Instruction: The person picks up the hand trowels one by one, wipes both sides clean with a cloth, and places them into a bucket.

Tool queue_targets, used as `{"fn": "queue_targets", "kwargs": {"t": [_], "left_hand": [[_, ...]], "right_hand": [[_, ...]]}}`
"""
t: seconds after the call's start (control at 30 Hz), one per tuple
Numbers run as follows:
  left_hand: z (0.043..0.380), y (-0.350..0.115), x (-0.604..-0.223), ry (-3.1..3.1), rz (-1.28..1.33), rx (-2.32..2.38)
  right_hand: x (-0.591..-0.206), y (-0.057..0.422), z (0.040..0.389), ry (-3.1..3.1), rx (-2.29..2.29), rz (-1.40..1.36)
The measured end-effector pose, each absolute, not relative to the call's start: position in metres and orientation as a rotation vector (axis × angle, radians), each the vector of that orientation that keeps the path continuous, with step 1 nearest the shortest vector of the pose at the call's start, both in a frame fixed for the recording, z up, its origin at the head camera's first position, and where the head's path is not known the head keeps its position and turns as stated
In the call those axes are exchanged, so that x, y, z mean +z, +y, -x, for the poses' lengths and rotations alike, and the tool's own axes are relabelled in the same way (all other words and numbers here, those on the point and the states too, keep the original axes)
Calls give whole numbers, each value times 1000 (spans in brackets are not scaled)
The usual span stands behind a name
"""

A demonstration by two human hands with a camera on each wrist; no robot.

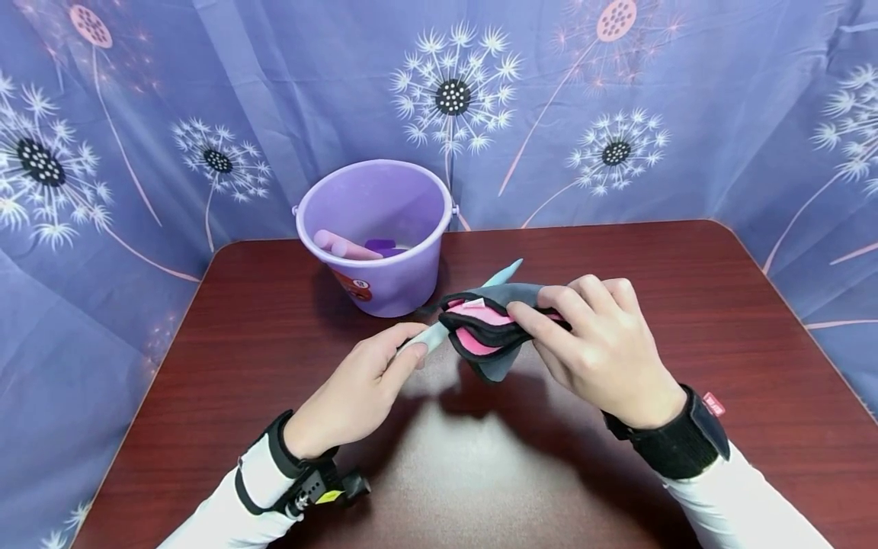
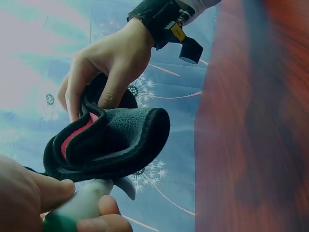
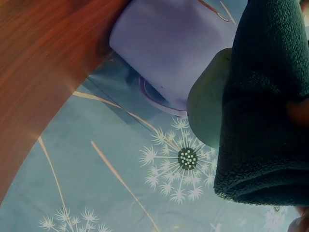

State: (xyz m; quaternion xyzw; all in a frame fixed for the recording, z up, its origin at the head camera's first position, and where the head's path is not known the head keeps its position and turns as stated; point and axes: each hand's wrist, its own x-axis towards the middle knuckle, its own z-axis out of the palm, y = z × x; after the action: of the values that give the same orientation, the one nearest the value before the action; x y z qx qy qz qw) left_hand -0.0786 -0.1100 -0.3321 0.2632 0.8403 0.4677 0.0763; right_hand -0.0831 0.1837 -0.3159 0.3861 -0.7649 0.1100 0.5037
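Held in my left hand (image 1: pixel 360 381) is the handle of a pale green toy shovel (image 1: pixel 434 335), pinched between thumb and fingers. Its thin far end sticks out beyond a folded grey fleecy cloth (image 1: pixel 490 335) with black edging, pink inner faces and a small white tag. My right hand (image 1: pixel 597 343) grips the cloth at its right side, over the shovel. In the left wrist view, the cloth (image 2: pixel 130 130) hangs in folds just above the handle (image 2: pixel 87 200). Part of the rounded blade (image 3: pixel 207 101) shows beside the cloth in the right wrist view; the rest is hidden.
Behind the hands stands a purple bucket (image 1: pixel 405 278) with pink stick-like pieces (image 1: pixel 350 248) and a darker purple piece inside. The reddish-brown table (image 1: pixel 686 290) has rounded back corners. A blue curtain (image 1: pixel 302 84) with dandelion prints hangs around it.
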Motion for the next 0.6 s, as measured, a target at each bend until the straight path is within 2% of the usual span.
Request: {"fn": "queue_targets", "kwargs": {"t": [0.6], "left_hand": [[78, -112, -328, 2476, -844, 1362]], "right_hand": [[-313, 197, 88, -1954, 454, -718]]}}
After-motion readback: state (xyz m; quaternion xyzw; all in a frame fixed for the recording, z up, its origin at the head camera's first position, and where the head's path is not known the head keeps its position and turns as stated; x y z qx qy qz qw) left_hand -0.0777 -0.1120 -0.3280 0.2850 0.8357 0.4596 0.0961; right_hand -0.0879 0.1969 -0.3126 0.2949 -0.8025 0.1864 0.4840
